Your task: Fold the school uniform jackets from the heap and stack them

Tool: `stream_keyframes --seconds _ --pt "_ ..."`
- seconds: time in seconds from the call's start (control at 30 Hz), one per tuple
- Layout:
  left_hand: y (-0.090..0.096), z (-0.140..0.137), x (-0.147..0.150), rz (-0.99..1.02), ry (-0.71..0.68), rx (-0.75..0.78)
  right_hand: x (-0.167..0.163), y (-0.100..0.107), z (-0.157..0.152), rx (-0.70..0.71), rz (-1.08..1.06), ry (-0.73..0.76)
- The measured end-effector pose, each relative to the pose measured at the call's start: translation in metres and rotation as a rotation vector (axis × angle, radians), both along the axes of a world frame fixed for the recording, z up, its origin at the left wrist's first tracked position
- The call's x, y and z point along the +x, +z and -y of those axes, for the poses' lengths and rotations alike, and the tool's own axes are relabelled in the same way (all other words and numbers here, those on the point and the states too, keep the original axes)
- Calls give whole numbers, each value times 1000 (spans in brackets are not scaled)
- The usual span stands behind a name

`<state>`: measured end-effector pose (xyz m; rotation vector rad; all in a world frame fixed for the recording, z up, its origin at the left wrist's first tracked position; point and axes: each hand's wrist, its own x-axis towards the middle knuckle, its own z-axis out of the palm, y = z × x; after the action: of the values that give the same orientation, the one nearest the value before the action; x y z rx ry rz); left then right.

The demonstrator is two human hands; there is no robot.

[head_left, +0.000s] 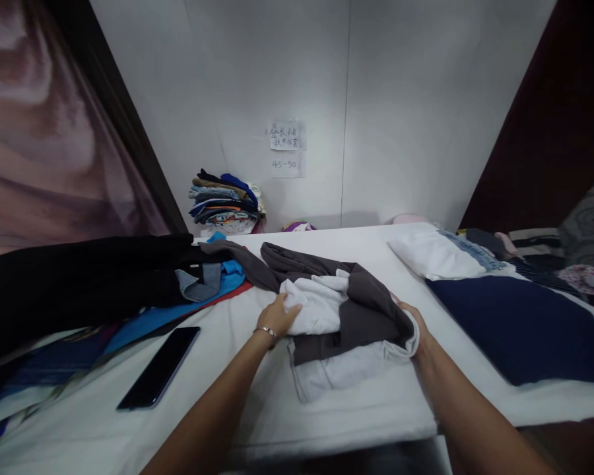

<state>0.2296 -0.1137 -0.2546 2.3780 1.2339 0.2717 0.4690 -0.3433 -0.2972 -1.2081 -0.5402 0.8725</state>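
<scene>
A dark grey and white garment (371, 300), its exact kind unclear, lies bunched on the white-covered table (257, 422). At its left side my left hand (280, 315) grips a white part of the cloth, thumb on top. My right hand (416, 323) is closed around the garment's right edge, where a pale hem curls over; most of those fingers are hidden behind the fabric. One grey sleeve-like length (240, 260) stretches left, towards a heap of clothes.
Black clothing (79, 277) heaps up on the left, over blue and red pieces. A phone (159, 368) lies before it. To the right are a folded navy garment (519, 326) and a white one (430, 254). Folded clothes (225, 203) are stacked by the wall, below paper signs (287, 148).
</scene>
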Motion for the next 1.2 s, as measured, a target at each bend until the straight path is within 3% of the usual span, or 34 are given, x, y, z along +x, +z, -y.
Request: stream_keyframes --seconds 0.1,0.2,0.27,0.37,0.47,0.6,0.73,0.93,1.1,1.2 --pt "1 9 -13 257 -47 -244 -5 2 5 68 -90 43" --pt "12 22 -31 579 -99 -698 -9 7 11 34 -89 97" --pt "18 34 -45 689 -92 -945 -10 11 14 4 -67 141" --pt "19 55 -65 729 -60 -1071 1 22 13 -66 20 203" --pt "12 73 -80 724 -71 -1064 25 35 0 -253 211 161" --pt "1 83 -91 674 -64 -929 58 51 -43 -562 454 25" --pt "-3 83 -94 622 3 -782 63 56 -107 -706 738 152" --pt "-11 87 -99 602 69 -714 26 45 -181 -747 872 235" --pt "-11 102 -93 640 -34 -735 -5 39 -195 -694 867 258" --pt "-12 105 -86 627 -110 -667 -8 51 -189 -583 829 199"
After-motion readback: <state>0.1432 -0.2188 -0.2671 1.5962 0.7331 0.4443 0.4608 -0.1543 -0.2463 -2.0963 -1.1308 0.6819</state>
